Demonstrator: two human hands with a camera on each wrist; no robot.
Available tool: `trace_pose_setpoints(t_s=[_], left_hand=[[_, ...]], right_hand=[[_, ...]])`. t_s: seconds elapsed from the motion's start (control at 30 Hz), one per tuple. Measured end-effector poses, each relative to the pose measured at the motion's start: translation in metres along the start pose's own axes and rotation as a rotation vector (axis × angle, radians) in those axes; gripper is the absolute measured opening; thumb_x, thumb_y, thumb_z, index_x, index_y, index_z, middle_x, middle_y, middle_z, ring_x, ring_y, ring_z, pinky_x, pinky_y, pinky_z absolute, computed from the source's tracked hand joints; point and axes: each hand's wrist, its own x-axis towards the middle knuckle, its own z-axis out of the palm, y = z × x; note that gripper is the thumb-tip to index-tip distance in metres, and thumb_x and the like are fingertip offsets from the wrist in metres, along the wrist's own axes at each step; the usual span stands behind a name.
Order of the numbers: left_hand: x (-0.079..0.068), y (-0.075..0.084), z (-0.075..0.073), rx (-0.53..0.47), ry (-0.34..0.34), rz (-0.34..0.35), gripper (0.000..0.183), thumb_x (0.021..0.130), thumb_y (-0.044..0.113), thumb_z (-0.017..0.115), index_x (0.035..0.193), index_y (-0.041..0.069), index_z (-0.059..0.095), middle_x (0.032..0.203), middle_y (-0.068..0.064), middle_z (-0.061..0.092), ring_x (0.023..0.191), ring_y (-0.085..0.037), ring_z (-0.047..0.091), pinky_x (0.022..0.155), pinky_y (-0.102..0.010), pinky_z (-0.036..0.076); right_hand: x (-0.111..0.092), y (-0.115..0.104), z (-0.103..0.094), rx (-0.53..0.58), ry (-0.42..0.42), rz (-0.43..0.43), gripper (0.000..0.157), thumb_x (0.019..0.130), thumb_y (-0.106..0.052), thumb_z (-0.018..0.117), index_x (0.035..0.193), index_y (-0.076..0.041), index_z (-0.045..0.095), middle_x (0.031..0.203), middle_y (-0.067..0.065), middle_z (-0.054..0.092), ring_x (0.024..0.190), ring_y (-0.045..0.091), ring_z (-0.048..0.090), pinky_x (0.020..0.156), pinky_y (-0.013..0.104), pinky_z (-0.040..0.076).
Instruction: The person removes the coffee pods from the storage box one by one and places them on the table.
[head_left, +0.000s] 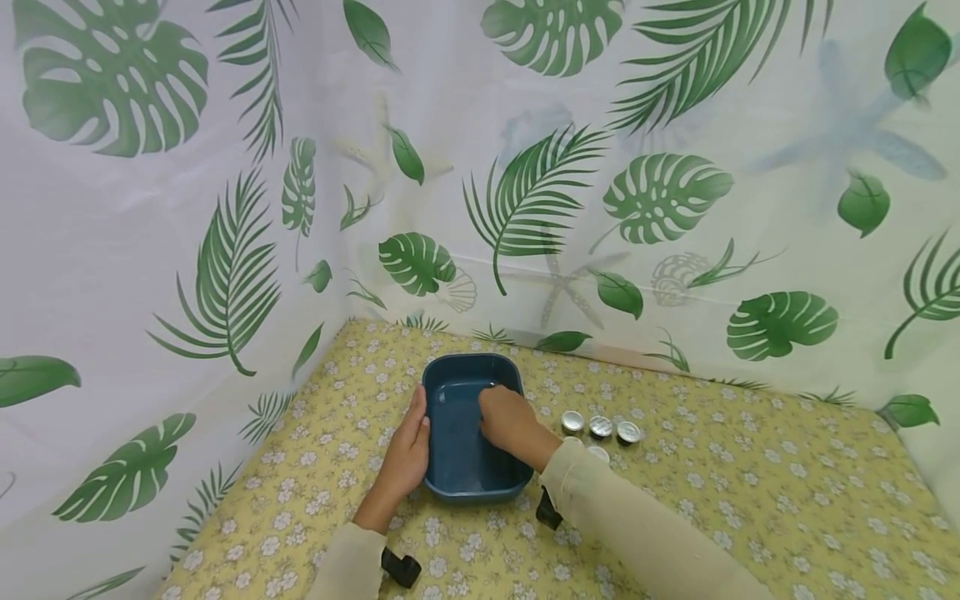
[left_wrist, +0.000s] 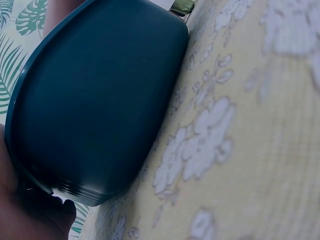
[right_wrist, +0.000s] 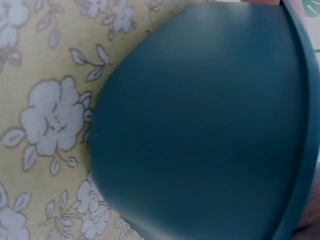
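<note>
A deep dark-blue rectangular basin (head_left: 468, 454) stands on the flowered cloth, its long sides running away from me. Against its left side lies my left hand (head_left: 408, 446), fingers extended along the outer wall and thumb by the rim. In the left wrist view, that hand (left_wrist: 30, 212) shows at the basin's end. My right hand (head_left: 510, 421) reaches over the right rim into the basin, its back up and fingers bent down out of sight; I cannot tell whether it holds anything. The right wrist view is mostly filled by the basin's outer wall (right_wrist: 200, 125).
Several small round silver-topped cups (head_left: 600, 427) stand just right of the basin, one partly behind the right sleeve (head_left: 630, 517). Yellow flowered cloth (head_left: 750, 492) covers the table. White leaf-printed sheets (head_left: 450, 183) hang behind it and on the left.
</note>
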Motion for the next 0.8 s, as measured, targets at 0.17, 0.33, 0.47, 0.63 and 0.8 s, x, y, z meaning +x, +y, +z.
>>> trace_pose_setpoints(t_s=[0.17,0.33,0.47,0.63,0.8], left_hand=[[0.000,-0.001,0.001,0.001,0.002,0.001,0.054,0.113,0.012,0.027,0.163,0.005,0.006,0.169,-0.013,0.001,0.156,-0.033,0.004,0.123,-0.054,0.013],[0.000,-0.002,0.001,0.004,0.005,0.003,0.054,0.113,0.012,0.027,0.163,0.004,0.006,0.169,-0.013,0.001,0.155,-0.033,0.005,0.123,-0.054,0.013],[0.000,-0.001,0.001,0.010,0.003,0.000,0.054,0.113,0.011,0.028,0.163,0.004,0.006,0.169,-0.012,0.001,0.156,-0.031,0.004,0.123,-0.053,0.014],[0.001,-0.001,0.001,0.009,0.001,-0.016,0.055,0.113,0.013,0.028,0.163,0.005,0.007,0.169,-0.008,0.001,0.156,-0.027,0.004,0.124,-0.051,0.014],[0.000,0.000,0.000,0.005,-0.001,-0.017,0.055,0.113,0.012,0.028,0.163,0.006,0.006,0.169,-0.008,0.000,0.156,-0.028,0.004,0.123,-0.051,0.013]], right_hand=[[-0.002,0.002,0.002,0.017,0.037,-0.045,0.021,0.096,0.000,0.066,0.077,-0.007,0.062,0.065,0.006,0.054,0.054,0.016,0.052,0.053,0.031,0.044],[-0.002,0.004,0.007,0.024,0.047,-0.064,0.018,0.095,0.005,0.064,0.080,-0.006,0.063,0.067,0.007,0.056,0.055,0.016,0.053,0.053,0.031,0.044],[-0.002,0.006,0.010,0.025,0.056,-0.076,0.017,0.095,0.006,0.063,0.083,-0.006,0.064,0.069,0.008,0.058,0.056,0.016,0.054,0.053,0.031,0.045],[-0.002,0.008,0.010,0.038,0.081,-0.113,0.018,0.093,0.008,0.063,0.082,-0.006,0.062,0.069,0.008,0.057,0.057,0.016,0.053,0.054,0.031,0.042],[-0.004,0.007,0.009,0.048,0.069,-0.118,0.020,0.091,0.010,0.063,0.079,-0.006,0.061,0.067,0.006,0.055,0.056,0.015,0.051,0.054,0.031,0.040]])
